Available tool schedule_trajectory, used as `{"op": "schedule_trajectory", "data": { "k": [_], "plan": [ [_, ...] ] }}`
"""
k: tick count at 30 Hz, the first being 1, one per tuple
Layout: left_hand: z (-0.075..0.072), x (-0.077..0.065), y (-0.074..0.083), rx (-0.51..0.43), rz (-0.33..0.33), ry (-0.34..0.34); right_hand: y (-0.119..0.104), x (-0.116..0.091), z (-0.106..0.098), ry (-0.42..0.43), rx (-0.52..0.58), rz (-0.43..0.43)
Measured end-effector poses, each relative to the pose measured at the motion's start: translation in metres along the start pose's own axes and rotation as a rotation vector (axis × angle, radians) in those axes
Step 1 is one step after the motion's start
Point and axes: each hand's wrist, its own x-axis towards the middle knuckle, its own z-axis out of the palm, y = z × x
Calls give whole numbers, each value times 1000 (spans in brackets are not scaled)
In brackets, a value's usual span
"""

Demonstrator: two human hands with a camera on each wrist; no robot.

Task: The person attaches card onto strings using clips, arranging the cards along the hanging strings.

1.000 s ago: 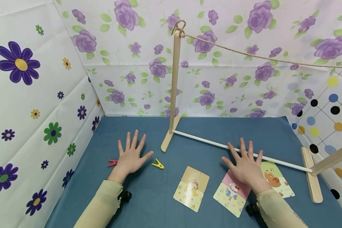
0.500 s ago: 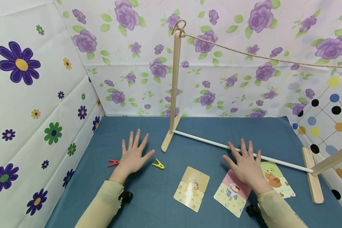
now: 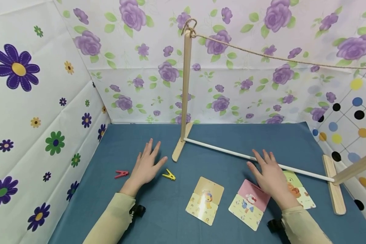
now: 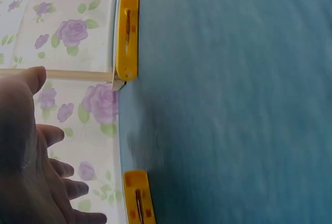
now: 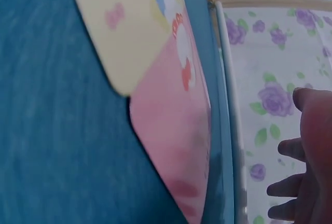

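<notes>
My left hand [image 3: 144, 169] is held over the blue cloth with its fingers extended, holding nothing. Beside its thumb lies a yellow clothespin [image 3: 169, 175]; a red clothespin [image 3: 121, 174] is to the left of its wrist. Two clothespins appear in the left wrist view, one of them the yellow clothespin [image 4: 128, 38] near the post. Over on the right, my right hand [image 3: 272, 179] also has straight fingers and grips nothing. It partly hides a green-and-yellow card [image 3: 305, 198] with a bear. A pink-and-yellow rabbit card [image 3: 250, 203] lies just left of it, its pink part [image 5: 171, 115] large in the right wrist view.
A tan-and-yellow card [image 3: 205, 200] lies between the hands. Behind them stands a frame with a wooden post [image 3: 186, 84], a white rod [image 3: 216, 148] low across the cloth and a slack rope [image 3: 247, 51]. Another wooden post [image 3: 358, 166] leans into view at right. Patterned sheets surround the table.
My left hand has shifted slightly right, uncovering the whole red clothespin. The right hand has moved right, its fingers closer together, showing more of the rabbit card. Clothespins and cards stay put.
</notes>
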Motion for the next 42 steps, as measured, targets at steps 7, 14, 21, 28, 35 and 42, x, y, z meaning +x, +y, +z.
{"op": "schedule_trajectory", "data": {
  "k": [7,14,21,28,35,42],
  "plan": [
    [2,6,11,-168,-8,16,12,-5,-14,81,71,41],
    [6,14,25,-275,5,46,30,-14,-28,120,53,125],
    [9,22,33,-389,13,100,50,-23,-37,111,47,204],
    [14,34,44,-529,-24,157,75,-36,-48,132,29,281],
    [16,45,56,-629,-72,177,90,-44,-66,147,-4,400],
    [18,57,66,-685,-92,202,96,-50,-73,233,-37,582]
  ]
}}
